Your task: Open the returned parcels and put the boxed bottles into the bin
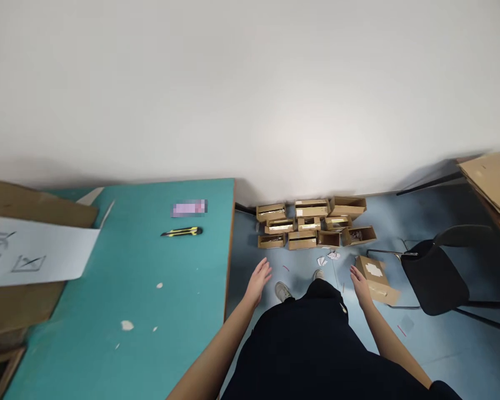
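My left hand (259,281) is held out above the floor, just right of the table's edge, fingers stretched and nothing in them. On the other side of my body, my right hand (360,284) also hangs with its fingers out and holds nothing; it overlaps the view of an open cardboard box (375,270) on the floor. Ahead of both hands, several small open cardboard boxes (302,240) stand in rows against the wall. A yellow and black utility knife (181,231) lies on the green table (170,300), near a blurred pinkish item (189,209).
Left on the table is a large cardboard box (8,308) with a white printed sheet (45,253). A black chair (435,278) stands at right, below a table with flat cardboard (489,180). Paper scraps (333,254) lie on the floor; torn bits (126,325) dot the green table.
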